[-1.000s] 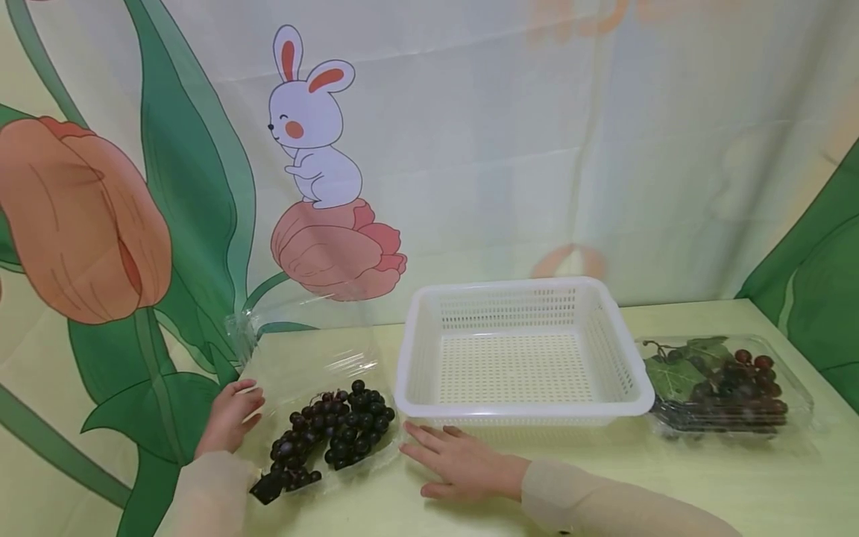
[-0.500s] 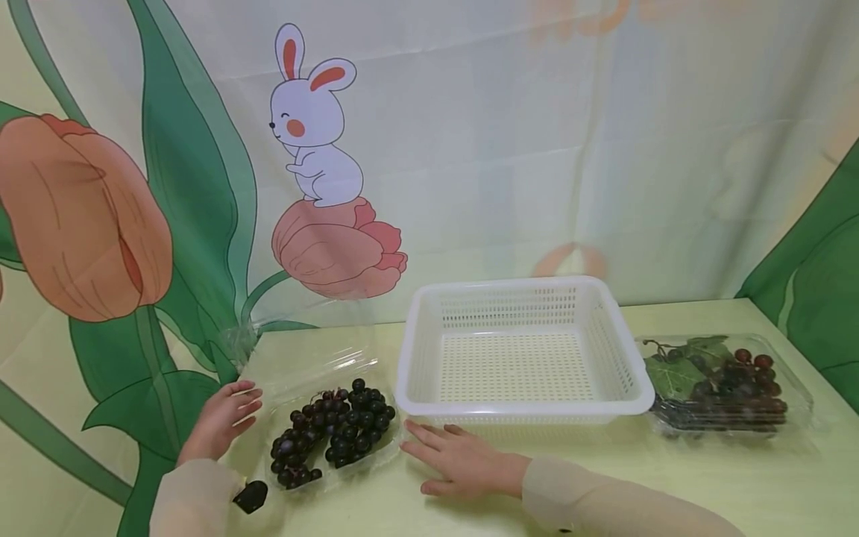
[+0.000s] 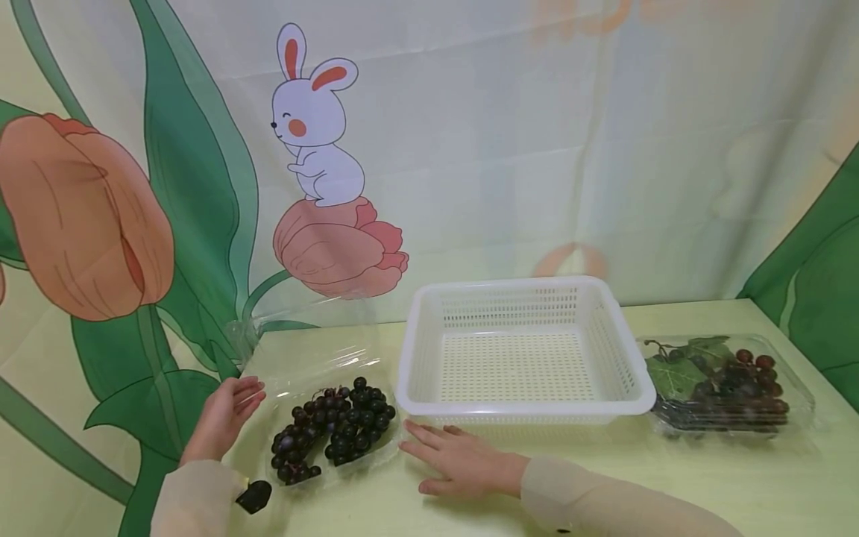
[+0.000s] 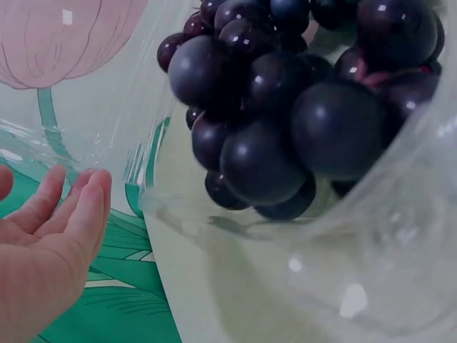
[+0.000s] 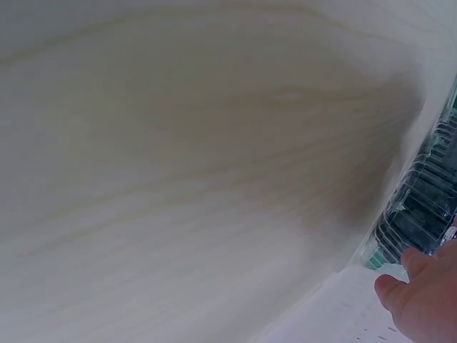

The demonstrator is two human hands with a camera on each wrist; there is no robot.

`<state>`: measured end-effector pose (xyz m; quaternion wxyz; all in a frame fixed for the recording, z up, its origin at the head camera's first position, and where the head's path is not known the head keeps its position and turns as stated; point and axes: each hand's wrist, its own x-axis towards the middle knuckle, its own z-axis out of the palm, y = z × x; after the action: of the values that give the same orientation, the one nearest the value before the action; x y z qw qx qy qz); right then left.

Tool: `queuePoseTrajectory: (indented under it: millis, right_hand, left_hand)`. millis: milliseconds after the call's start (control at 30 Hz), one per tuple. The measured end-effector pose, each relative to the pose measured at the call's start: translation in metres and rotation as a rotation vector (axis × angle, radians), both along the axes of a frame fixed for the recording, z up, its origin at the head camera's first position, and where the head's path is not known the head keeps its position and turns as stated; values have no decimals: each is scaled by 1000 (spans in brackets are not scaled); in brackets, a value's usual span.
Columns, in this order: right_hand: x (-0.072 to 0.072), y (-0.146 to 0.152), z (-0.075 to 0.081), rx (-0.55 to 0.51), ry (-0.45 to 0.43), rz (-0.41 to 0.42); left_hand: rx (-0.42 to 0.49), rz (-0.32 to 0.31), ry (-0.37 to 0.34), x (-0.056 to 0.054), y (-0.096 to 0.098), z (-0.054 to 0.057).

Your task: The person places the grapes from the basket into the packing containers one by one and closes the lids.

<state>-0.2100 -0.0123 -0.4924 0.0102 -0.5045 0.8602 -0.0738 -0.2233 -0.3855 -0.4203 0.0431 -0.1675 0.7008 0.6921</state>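
Note:
Two bunches of dark grapes [image 3: 359, 425] lie in a clear plastic clamshell box [image 3: 315, 483] at the left of the table, its transparent lid [image 3: 312, 350] raised behind. Beside the box's left edge is my left hand [image 3: 224, 418], fingers extended, holding nothing. In the left wrist view that hand [image 4: 53, 250] appears palm up, with the grapes [image 4: 268, 157] large alongside. My right hand [image 3: 463, 462] rests palm down on the table, fingers spread, fingertips close to the box's right corner. Only part of the right hand [image 5: 428, 296] shows in the right wrist view.
A white perforated basket [image 3: 520, 409] stands just behind my right hand, with nothing in it. Farther right sits a closed clear clamshell [image 3: 798, 388] holding reddish grapes [image 3: 751, 384] and green leaves [image 3: 674, 379]. A printed curtain [image 3: 483, 149] hangs along the table's back.
My left hand has drawn back slightly to the left, away from the box's edge, and the black wrist piece has moved off the box's front corner. The right hand stays in place.

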Motion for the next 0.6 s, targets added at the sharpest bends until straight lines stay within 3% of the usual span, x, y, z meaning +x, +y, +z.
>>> queuePoseTrajectory:
  millis: [167, 400, 600]
  right_hand:
    - [0, -3, -1, 2, 0, -9]
    - [2, -8, 5, 4, -9, -26]
    - [1, -10, 6, 4, -33, -45]
  left_hand:
    - [33, 38, 10, -4, 5, 1]
    - [148, 92, 60, -7, 13, 3]
    - [198, 84, 62, -9, 12, 5]
